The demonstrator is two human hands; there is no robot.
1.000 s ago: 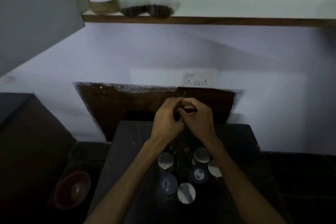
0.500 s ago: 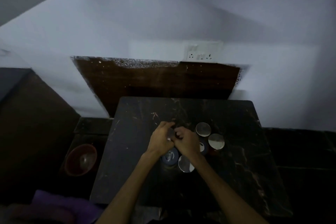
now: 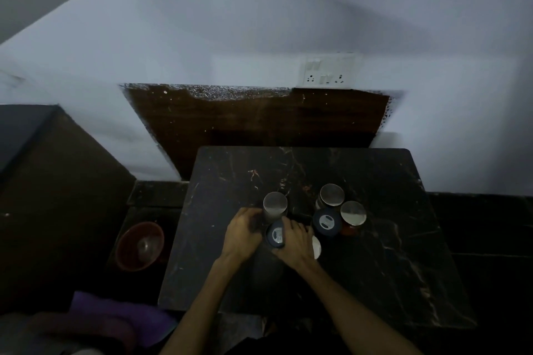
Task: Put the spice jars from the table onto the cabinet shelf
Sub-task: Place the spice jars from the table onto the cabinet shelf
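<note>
Hands close round the nearest blue-lidded spice jar [image 3: 275, 235] — both at once, one on each side.

Nearest the camera, the left hand [image 3: 240, 235] and right hand [image 3: 294, 245] flank this upright jar on the dark marbled surface [image 3: 389, 253], fingers curled in against its sides so it sits between the palms; its long axis stands vertical, so a straight lift looks like what comes next. A white-lidded jar [image 3: 316, 247] peeks out just beyond the right hand's knuckles. Touching or just behind the left fingers stands a silver-lidded glass jar [image 3: 275, 204]. Farther right cluster another blue-lidded jar [image 3: 326, 222] and two more silver-lidded jars [image 3: 332, 195] [image 3: 353, 213]. The cabinet shelf lies above — only its underside edge shows at the top.
</note>
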